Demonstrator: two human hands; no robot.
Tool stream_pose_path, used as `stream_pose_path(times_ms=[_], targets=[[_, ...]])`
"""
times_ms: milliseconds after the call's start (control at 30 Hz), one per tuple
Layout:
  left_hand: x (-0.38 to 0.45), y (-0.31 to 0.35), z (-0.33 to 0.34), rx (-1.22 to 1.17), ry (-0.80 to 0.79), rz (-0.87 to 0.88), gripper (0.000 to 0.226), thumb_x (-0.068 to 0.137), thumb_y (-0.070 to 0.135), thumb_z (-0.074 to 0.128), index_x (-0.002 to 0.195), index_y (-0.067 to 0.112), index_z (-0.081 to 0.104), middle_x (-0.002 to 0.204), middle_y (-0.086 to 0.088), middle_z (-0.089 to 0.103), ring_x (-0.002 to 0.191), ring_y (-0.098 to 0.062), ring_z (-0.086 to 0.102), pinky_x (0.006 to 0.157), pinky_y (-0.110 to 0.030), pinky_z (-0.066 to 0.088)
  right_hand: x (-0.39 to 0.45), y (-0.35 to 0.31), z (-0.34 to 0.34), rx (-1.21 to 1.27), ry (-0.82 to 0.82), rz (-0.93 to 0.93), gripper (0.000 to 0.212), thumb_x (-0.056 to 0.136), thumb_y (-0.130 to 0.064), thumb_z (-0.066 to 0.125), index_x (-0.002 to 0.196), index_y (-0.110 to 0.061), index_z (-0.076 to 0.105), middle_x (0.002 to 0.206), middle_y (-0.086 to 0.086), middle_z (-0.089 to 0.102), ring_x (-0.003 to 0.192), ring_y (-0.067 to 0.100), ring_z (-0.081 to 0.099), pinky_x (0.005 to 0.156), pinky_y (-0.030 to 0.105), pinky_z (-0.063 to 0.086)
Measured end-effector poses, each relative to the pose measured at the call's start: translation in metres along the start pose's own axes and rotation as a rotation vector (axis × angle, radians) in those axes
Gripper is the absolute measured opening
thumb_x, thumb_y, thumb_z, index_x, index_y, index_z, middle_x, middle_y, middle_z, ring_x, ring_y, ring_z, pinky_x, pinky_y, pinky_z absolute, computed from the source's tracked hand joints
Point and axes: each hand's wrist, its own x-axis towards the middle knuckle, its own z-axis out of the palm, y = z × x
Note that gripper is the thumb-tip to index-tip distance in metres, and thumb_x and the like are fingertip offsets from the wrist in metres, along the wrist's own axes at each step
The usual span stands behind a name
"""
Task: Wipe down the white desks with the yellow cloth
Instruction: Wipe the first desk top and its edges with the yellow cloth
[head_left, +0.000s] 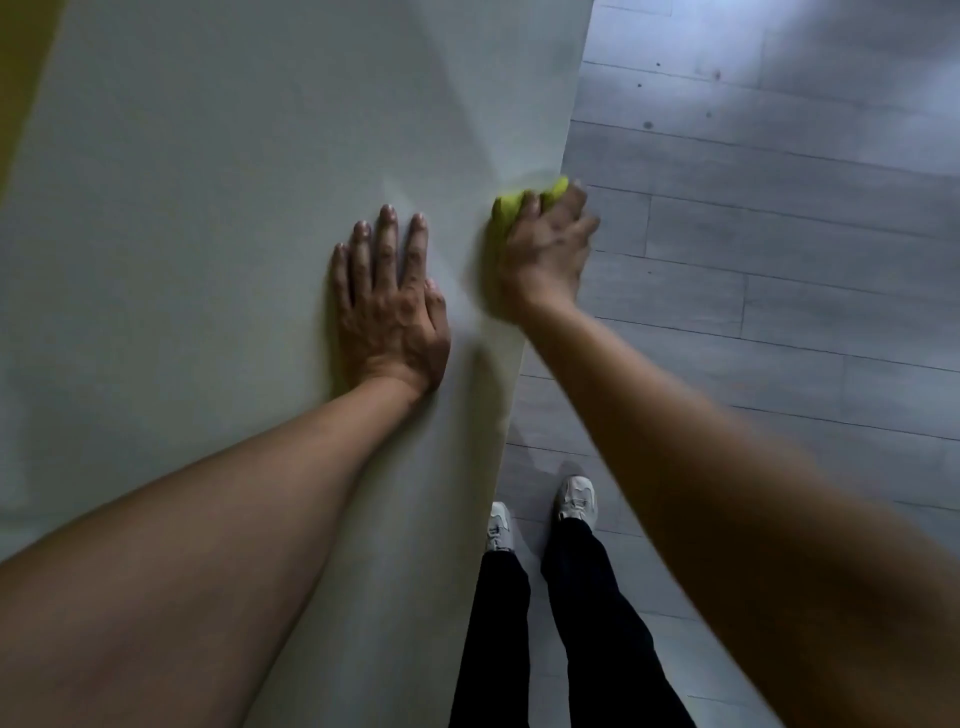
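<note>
The white desk (234, 156) fills the left and middle of the head view, its right edge running diagonally from top right to bottom centre. My left hand (387, 301) lies flat on the desk top, palm down, fingers spread, holding nothing. My right hand (545, 249) is at the desk's right edge, blurred, fingers closed over a bunched yellow cloth (511, 208) that shows beyond the knuckles. The cloth presses on the desk right at the edge; most of it is hidden under the hand.
Grey wood-plank floor (779, 208) lies to the right of the desk. My legs in dark trousers and light shoes (575, 499) stand on it close beside the desk edge. A yellow strip (21, 78) runs along the far left.
</note>
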Motion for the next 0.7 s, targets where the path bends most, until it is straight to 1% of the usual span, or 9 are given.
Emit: stream_pose_path(times_ms=[100,167,233,300,400,467,567,633,700], targets=[[0.0,0.0,-0.001,0.005,0.013,-0.002,0.063,0.1,0.036,0.033,0.159,0.019,0.043,0.166,-0.012,0.038,0.153,-0.038,0.034,0.128,-0.052,0.019,0.036,-0.017,0.002,-0.022,0.037,-0.028,0.05,0.107,-0.042,0.031,0.149,-0.014,0.028,0.137,0.017,0.039,0.125,0.038,0.048,0.103,0.046,0.041],[0.001,0.002,-0.002,-0.002,-0.002,-0.005,0.063,0.1,0.036,0.031,0.16,0.02,0.043,0.167,-0.011,0.037,0.154,-0.037,0.034,0.128,-0.051,0.018,0.027,-0.009,0.004,-0.03,0.049,-0.047,0.052,0.107,-0.043,0.032,0.15,-0.014,0.028,0.138,0.017,0.039,0.124,0.037,0.048,0.103,0.046,0.042],[0.0,0.001,-0.006,-0.01,-0.026,-0.007,0.064,0.1,0.036,0.031,0.16,0.02,0.043,0.167,-0.011,0.036,0.154,-0.037,0.033,0.128,-0.051,0.017,-0.007,0.009,0.005,0.0,0.036,-0.067,0.054,0.107,-0.045,0.032,0.152,-0.017,0.026,0.139,0.017,0.038,0.123,0.036,0.047,0.105,0.049,0.041],[0.001,0.0,-0.008,-0.019,-0.058,-0.001,0.063,0.1,0.035,0.032,0.16,0.019,0.042,0.167,-0.012,0.035,0.154,-0.037,0.032,0.129,-0.051,0.016,-0.061,0.038,0.007,0.027,-0.014,-0.042,0.057,0.106,-0.045,0.033,0.156,-0.018,0.023,0.139,0.018,0.037,0.123,0.038,0.045,0.107,0.049,0.039],[0.0,-0.003,-0.017,-0.041,-0.129,0.006,0.063,0.099,0.033,0.034,0.16,0.015,0.041,0.167,-0.017,0.033,0.154,-0.039,0.032,0.129,-0.047,0.014,-0.143,0.076,0.003,0.009,-0.067,-0.029,0.061,0.106,-0.043,0.038,0.158,-0.016,0.021,0.138,0.021,0.038,0.123,0.04,0.045,0.106,0.049,0.037],[-0.011,-0.002,-0.028,-0.063,-0.162,-0.017,0.065,0.098,0.031,0.034,0.16,0.012,0.04,0.167,-0.02,0.031,0.154,-0.04,0.031,0.128,-0.044,0.013,-0.163,0.087,0.0,0.005,-0.103,-0.032,0.063,0.106,-0.042,0.039,0.159,-0.014,0.02,0.138,0.021,0.038,0.124,0.042,0.044,0.108,0.051,0.038],[-0.059,0.005,-0.047,-0.069,-0.181,-0.104,0.065,0.098,0.029,0.032,0.159,0.009,0.04,0.166,-0.021,0.033,0.153,-0.041,0.033,0.127,-0.045,0.017,-0.152,0.076,-0.003,0.003,-0.143,0.01,0.062,0.106,-0.041,0.037,0.159,-0.014,0.018,0.142,0.023,0.036,0.127,0.043,0.042,0.109,0.049,0.034],[-0.114,0.01,-0.061,-0.078,-0.224,-0.172,0.065,0.097,0.03,0.032,0.158,0.009,0.041,0.166,-0.021,0.033,0.152,-0.04,0.034,0.127,-0.046,0.019,-0.132,0.062,-0.005,-0.004,-0.156,0.02,0.062,0.107,-0.043,0.033,0.159,-0.013,0.015,0.145,0.023,0.033,0.131,0.042,0.04,0.109,0.046,0.033],[-0.176,0.014,-0.074,-0.076,-0.236,-0.222,0.063,0.099,0.03,0.034,0.158,0.01,0.042,0.166,-0.02,0.034,0.152,-0.04,0.034,0.126,-0.046,0.02,-0.101,0.046,-0.004,-0.034,-0.145,0.019,0.063,0.108,-0.044,0.031,0.159,-0.012,0.013,0.147,0.021,0.032,0.132,0.041,0.04,0.11,0.044,0.032]])
